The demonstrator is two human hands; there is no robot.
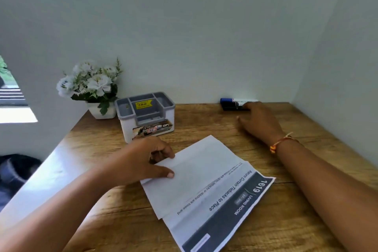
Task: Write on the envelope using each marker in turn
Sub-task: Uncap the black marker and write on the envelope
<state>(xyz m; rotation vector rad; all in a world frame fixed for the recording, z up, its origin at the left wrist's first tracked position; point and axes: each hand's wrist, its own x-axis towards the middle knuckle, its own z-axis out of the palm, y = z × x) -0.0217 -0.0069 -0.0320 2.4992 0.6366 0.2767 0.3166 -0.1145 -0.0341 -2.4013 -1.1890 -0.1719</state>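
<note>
A white envelope (190, 178) lies slanted on the wooden table, on top of a printed sheet (231, 206) with a dark band. My left hand (147, 159) rests on the envelope's left end, thumb flat on it and fingers curled at its top edge. Two markers lie against the back wall: a blue-capped one (231, 100) and a black one (231, 107) in front of it. My right hand (257, 120) reaches to them with its fingertips at the markers' right ends; the fingers hide the contact, so a grip is unclear.
A grey and white desk organiser (146, 115) with a yellow price sticker stands behind my left hand. A white pot of white flowers (92, 88) fills the back left corner. Walls close the table at the back and right.
</note>
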